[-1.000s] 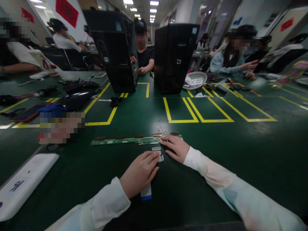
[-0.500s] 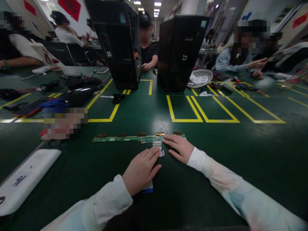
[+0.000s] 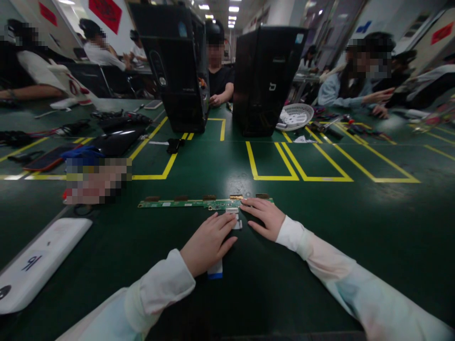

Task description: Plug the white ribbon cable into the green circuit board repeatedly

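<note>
A long, narrow green circuit board lies on the table in front of me, with dark and gold tabs along its far edge. From its near side, a white flat ribbon cable runs toward me and ends in a blue strip. My left hand rests over the cable, covering its middle. Its fingers are stretched out, with the tips on the cable near the board's connector and the thumb apart. My right hand lies with spread fingers over the board's right end, its fingertips touching the board beside the connector.
Two black computer towers stand beyond the board. To the left lie a white case, a blue cloth-like item and dark cables. A white basket and tools sit at the back right. Other people work around the table.
My left hand has shifted slightly up toward the board along with the cable's blue end. My right hand stays almost still on the board.
</note>
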Tool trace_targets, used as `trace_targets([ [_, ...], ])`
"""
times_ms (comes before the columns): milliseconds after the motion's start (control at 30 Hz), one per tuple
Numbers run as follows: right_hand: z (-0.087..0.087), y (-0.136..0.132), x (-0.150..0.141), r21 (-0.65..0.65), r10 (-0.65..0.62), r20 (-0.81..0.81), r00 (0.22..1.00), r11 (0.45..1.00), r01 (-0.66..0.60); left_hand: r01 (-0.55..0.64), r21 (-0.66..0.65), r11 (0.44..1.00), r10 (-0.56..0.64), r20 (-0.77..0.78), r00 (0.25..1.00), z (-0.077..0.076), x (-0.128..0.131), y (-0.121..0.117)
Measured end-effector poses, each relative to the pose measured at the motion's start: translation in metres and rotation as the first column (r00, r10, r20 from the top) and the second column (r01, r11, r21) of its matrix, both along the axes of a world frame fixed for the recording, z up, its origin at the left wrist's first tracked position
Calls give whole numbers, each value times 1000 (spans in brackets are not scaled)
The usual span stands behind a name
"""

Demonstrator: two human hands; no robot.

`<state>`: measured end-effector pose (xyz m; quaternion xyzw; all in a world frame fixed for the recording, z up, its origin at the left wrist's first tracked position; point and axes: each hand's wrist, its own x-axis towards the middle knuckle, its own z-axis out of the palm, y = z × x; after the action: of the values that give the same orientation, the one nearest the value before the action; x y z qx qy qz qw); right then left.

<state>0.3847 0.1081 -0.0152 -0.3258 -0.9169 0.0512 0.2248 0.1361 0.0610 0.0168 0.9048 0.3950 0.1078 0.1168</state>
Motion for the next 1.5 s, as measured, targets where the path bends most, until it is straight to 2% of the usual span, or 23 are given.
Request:
trace_targets([
  [367,2,-1,0,-30,-2,11,1000,1000,2,134,-5,991,-134,-9,991,7,-10,17],
  [633,2,1,1,-42,2,19,1000,999,-1,191,102,976,-187,-48,981,10,-14,24],
  [867,1,2,1,-37,8,3,1000,999,-8,204,86,975,-197,-85,977,16,-16,29],
  [1100,-1,3,2,-12,19,-11,1000,1000,-19,191,52,980,-189,-37,981,13,-17,27],
  [1367,-1,2,3,-22,17,7,1000,1000,-17,66,92,994,-62,-49,997,4,-4,-6],
  [1500,2,1,2,-38,13,13,1000,999,-12,10,80,997,-7,-41,999,2,1,-14],
])
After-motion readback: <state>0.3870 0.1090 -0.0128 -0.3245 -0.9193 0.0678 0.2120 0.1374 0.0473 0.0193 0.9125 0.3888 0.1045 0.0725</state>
